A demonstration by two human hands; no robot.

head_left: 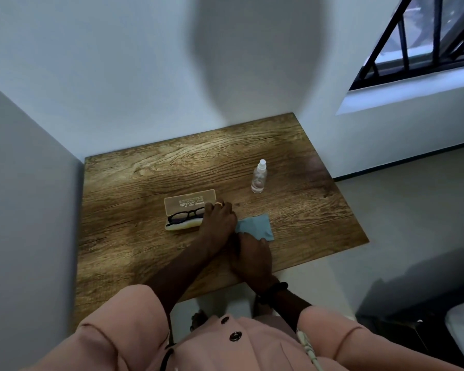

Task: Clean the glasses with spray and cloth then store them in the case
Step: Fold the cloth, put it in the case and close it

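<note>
Now left hand seemingly holds glasses in case; right hand presses cloth.

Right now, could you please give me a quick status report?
Left hand on glasses in open case, grip hidden. Right hand on cloth, near edge. Spray bottle upright, out of the way.
</note>
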